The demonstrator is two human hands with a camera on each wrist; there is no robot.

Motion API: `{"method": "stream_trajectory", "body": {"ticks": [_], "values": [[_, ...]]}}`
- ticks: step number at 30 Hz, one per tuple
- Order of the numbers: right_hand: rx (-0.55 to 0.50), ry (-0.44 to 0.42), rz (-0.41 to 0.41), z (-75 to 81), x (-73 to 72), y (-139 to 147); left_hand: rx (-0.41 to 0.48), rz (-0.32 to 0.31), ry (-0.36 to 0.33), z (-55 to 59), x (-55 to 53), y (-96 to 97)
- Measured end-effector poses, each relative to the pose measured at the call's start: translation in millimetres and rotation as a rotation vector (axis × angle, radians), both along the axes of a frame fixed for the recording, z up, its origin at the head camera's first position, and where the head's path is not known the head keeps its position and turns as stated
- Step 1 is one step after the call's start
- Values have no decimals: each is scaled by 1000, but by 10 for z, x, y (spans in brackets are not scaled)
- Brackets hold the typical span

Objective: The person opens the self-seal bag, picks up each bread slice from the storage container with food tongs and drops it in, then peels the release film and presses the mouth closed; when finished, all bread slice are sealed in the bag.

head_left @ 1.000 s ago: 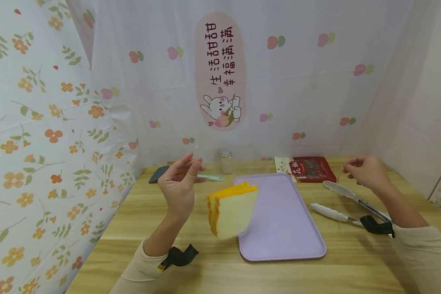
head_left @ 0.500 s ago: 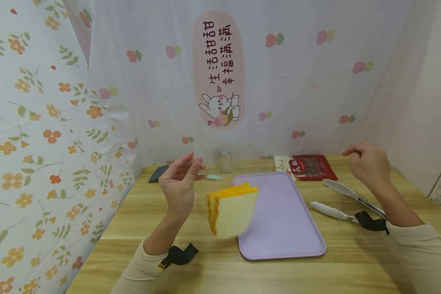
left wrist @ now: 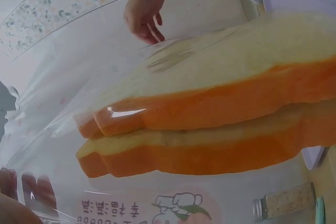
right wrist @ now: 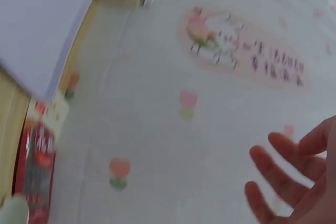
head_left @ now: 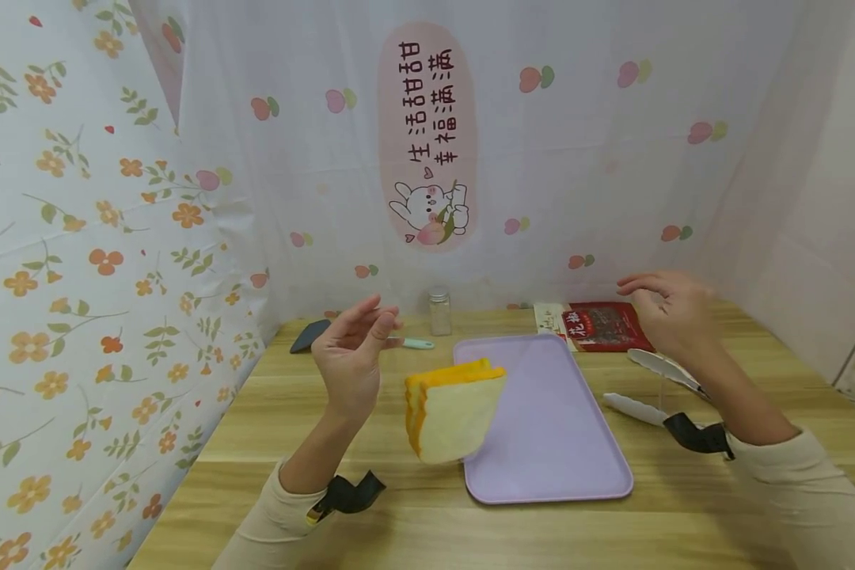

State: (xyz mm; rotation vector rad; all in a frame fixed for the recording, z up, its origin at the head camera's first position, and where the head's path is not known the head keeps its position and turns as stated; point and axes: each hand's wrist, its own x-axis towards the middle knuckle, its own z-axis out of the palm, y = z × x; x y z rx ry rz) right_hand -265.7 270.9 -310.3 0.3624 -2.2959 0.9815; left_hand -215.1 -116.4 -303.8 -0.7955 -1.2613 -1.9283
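My left hand [head_left: 352, 356], raised over the left part of the table, pinches the top of a clear plastic bag [left wrist: 173, 59] between thumb and fingers. Inside the bag hang two thick slices of bread [head_left: 456, 412] with orange-brown crusts, tilted and overlapping the tray's left edge in the head view. In the left wrist view, the holding fingers [left wrist: 39, 192] show at the lower left. My right hand [head_left: 673, 321] is in the air above the tongs with nothing in it, its fingers loosely bent and spread in the right wrist view.
A lilac tray [head_left: 549, 443] lies on the wooden table [head_left: 313, 451]. To its right are white-tipped tongs [head_left: 634, 408], partly behind the right arm. A red spice packet [head_left: 606, 326], a small glass jar [head_left: 439, 315] and a spatula [head_left: 309, 336] lie or stand along the back.
My right hand has moved left, from beyond the tongs toward the spice packet, and its fingers have loosened. The left hand and the bagged bread have hardly moved.
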Motion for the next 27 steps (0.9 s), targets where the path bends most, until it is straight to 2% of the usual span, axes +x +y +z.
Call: {"method": "stream_trajectory", "body": {"ticks": [4, 10, 13, 16, 18, 20, 22, 23, 27], "values": [[-58, -56, 119, 3, 69, -237, 5, -8, -1, 11, 2, 6], [-172, -185, 472, -59, 88, -625, 17, -22, 4, 18, 5, 8], [-240, -264, 592, -102, 89, -766, 24, -17, -2, 8, 5, 3], [-389, -332, 727, -152, 90, -830, 22, -9, -14, -12, 4, -1], [-498, -359, 823, -188, 92, -841, 23, -10, -17, -22, 3, -4], [-557, -362, 906, -224, 97, -850, 18, -5, -16, -32, 0, -11], [-532, -345, 918, -258, 107, -873, 20, -11, -10, -38, -1, -22], [-502, -331, 898, -270, 112, -891, 21, -12, -8, -43, -3, -29], [-386, -278, 748, -292, 124, -980, 12, -5, 3, -78, -16, -74]]}}
